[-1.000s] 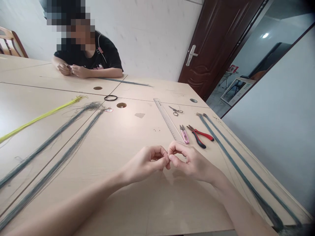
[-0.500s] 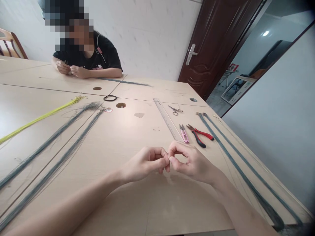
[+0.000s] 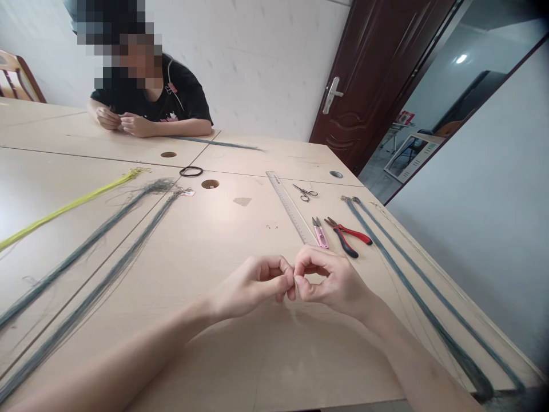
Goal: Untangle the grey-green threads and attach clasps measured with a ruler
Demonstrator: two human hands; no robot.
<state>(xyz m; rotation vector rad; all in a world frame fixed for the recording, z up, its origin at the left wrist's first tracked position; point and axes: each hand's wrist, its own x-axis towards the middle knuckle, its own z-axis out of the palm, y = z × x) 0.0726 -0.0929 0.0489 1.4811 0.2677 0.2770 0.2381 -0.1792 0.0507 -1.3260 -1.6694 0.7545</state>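
My left hand (image 3: 257, 285) and my right hand (image 3: 329, 281) meet above the light wooden table (image 3: 223, 355), fingertips pinched together. Both are closed on something too small to make out. Just beyond my right hand lie a clear ruler (image 3: 288, 207), pink thread snips (image 3: 320, 234) and red-handled pliers (image 3: 348, 235). Small scissors (image 3: 305, 193) lie farther back.
Long grey cord bundles (image 3: 81, 252) and a yellow cord (image 3: 68, 206) stretch across the left of the table. More grey cords (image 3: 412, 280) run along the right edge. A black ring (image 3: 191, 171) lies near a cable hole. A person in black sits at the far side, hands together.
My hands stay joined in nearly the same place; the right hand's fingers have curled slightly. The view has shifted a little.
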